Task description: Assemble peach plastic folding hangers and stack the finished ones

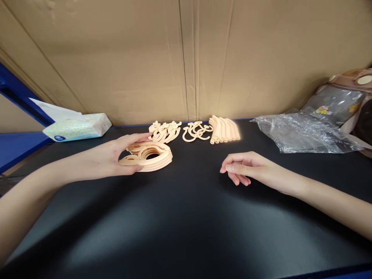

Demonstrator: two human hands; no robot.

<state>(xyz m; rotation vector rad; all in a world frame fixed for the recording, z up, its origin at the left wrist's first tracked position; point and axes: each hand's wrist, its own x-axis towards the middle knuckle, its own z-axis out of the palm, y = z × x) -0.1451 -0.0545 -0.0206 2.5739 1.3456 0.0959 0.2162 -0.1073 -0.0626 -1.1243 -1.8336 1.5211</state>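
Note:
My left hand (116,155) grips a stack of curved cream plastic pieces (158,162) with rounded openings, thumb on the near side and fingers on the far side. The stack is at the left of the black table; whether it touches the surface I cannot tell. My right hand (242,168) hovers over the table on the right, fingers loosely curled and slightly apart, with nothing in it. Behind the stack lies a pile of flat curved cream pieces (165,132). Beside that pile are several cream hooks (197,131), then a row of cream tube-like pieces (224,130).
The black table (180,224) backs onto a cardboard wall (139,58). At the back left stands a tissue pack (78,127) beside a blue frame (17,93). Crumpled clear plastic wrap (302,131) lies at the back right, against a brown bag with a clear panel (334,102).

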